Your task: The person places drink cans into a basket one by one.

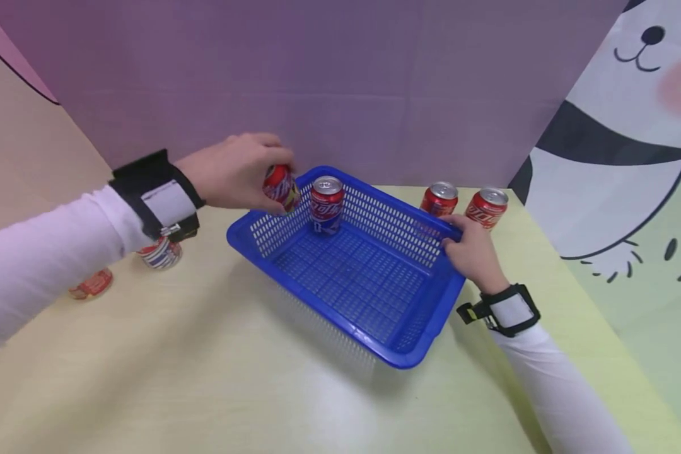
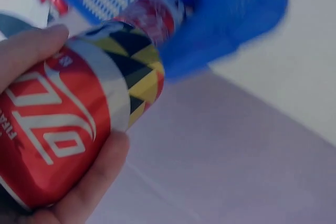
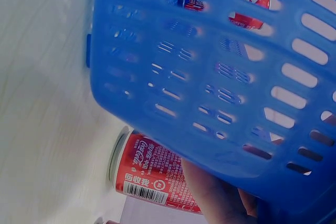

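On the pale table (image 1: 204, 384) we see the blue basket (image 1: 360, 334), mostly bare inside; we judge its filling to be at an early stage. Our left hand (image 1: 238, 169) curls fingers and thumb firmly round one can, and our right hand (image 1: 473, 252) grips the basket's rim at the far right corner. Of the cans, we count one inside as done: the standing can (image 1: 326, 205), upright in the far left corner. The held can (image 1: 280, 188) is tilted by the far left rim, so we judge it only partway there. Four seem left outside: two red cans (image 1: 439, 198) (image 1: 486, 208) stand beyond the basket near our right hand, and two partly hidden cans (image 1: 161, 253) (image 1: 93, 285) lie to its left.
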Motion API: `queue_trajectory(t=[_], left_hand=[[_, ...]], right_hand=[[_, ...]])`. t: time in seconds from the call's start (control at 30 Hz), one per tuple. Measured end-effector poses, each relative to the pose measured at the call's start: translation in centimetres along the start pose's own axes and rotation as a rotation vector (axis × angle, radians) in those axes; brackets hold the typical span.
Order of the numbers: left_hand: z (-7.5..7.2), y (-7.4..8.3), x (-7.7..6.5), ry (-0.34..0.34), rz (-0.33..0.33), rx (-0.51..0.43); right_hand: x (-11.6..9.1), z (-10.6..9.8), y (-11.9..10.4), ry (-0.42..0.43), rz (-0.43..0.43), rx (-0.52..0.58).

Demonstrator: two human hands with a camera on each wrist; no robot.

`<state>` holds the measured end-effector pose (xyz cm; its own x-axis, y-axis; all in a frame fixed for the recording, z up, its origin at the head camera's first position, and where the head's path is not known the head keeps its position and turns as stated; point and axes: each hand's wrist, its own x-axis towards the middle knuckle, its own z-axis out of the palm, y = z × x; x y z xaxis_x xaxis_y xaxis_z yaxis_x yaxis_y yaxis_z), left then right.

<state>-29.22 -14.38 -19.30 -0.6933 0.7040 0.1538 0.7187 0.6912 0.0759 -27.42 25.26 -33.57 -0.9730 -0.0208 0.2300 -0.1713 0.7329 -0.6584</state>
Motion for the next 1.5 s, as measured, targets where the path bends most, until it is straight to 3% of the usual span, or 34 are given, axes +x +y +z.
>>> queue_trajectory(t=[0.13, 0.37, 0.63, 0.87, 1.1, 1.3, 1.5], left_hand=[[2.7, 0.9, 1.1, -0.065, 0.084, 0.010], [6.3, 0.9, 2.3, -0.142, 0.108, 0.031], [8.4, 0.0, 3.1, -0.185, 0.036, 0.072], [10.0, -0.3, 3.8, -0.117, -0.088, 0.073], [10.9, -0.3, 3.8, -0.076, -0.169, 0.063], [10.8, -0.4, 4.0, -0.048, -0.256, 0.059], [9.4, -0.3, 3.9, -0.023, -0.284, 0.060]], right_hand=[[-0.1, 0.1, -0.1, 0.005, 0.001, 0.003], [0.1, 0.5, -0.5, 0.011, -0.010, -0.003], [0.1, 0.7, -0.5, 0.003, 0.004, -0.009], [0.1, 0.6, -0.4, 0.010, 0.007, -0.012], [0.2, 0.8, -0.4, 0.010, -0.006, -0.011], [0.2, 0.9, -0.6, 0.020, -0.014, -0.013], [0.1, 0.8, -0.4, 0.007, 0.002, -0.010]])
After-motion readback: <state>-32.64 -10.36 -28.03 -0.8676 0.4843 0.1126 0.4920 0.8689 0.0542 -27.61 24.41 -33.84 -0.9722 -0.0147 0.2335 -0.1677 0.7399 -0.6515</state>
